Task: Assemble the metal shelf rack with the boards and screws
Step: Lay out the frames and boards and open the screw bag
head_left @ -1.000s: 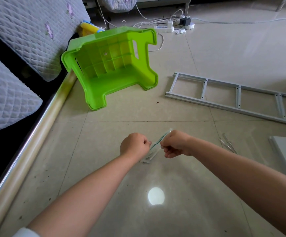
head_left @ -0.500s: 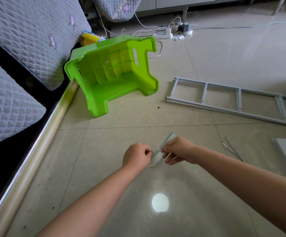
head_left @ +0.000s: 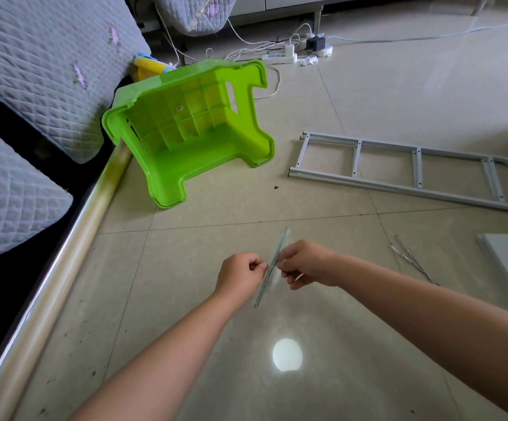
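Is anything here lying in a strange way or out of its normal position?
Yes. The green stool lies tipped on its side near the sofa, with its ribbed underside facing the camera and its legs pointing sideways. The metal frame lies flat on the floor, which fits an unbuilt rack.

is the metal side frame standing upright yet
No, the metal side frame lies flat on the floor tiles, to the right of the tipped green stool.
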{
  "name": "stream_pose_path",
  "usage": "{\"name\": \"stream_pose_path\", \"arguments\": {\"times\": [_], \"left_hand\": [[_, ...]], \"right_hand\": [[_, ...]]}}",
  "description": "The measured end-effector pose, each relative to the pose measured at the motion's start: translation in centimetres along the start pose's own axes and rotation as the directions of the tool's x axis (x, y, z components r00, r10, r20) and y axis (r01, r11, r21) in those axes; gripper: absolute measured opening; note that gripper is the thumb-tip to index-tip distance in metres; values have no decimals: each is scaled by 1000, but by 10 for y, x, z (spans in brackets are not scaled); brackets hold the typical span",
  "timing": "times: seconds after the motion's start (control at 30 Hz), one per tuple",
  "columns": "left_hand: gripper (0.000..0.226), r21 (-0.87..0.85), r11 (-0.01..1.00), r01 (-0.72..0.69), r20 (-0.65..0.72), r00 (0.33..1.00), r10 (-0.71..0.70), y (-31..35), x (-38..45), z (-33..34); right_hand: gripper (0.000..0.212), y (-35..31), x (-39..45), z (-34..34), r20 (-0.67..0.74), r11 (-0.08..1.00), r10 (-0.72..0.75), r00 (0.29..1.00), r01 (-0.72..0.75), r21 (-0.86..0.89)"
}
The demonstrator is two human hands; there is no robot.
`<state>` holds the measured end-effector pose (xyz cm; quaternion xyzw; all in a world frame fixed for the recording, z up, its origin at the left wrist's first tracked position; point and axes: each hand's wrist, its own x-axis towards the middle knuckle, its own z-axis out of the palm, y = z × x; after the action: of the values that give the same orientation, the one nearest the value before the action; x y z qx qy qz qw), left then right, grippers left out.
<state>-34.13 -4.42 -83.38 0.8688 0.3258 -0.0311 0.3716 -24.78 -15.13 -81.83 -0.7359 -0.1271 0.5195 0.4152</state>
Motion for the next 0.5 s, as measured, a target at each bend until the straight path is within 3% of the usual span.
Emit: {"name": "stream_pose_path", "arguments": {"times": [0.13, 0.27, 0.5], "left_hand": [[17, 27, 998, 59, 28, 998, -60, -3, 0, 3], [16, 6, 1000, 28, 24, 999, -28, -4, -2, 1], [17, 128, 992, -13, 41, 999, 8, -3, -6, 3]], "right_hand": [[23, 6, 2, 14, -36, 1000, -13, 999, 13, -17], [14, 2, -1, 14, -56, 988, -49, 997, 40, -150], [22, -2, -5, 17, -38, 930, -33, 999, 16, -368]]}}
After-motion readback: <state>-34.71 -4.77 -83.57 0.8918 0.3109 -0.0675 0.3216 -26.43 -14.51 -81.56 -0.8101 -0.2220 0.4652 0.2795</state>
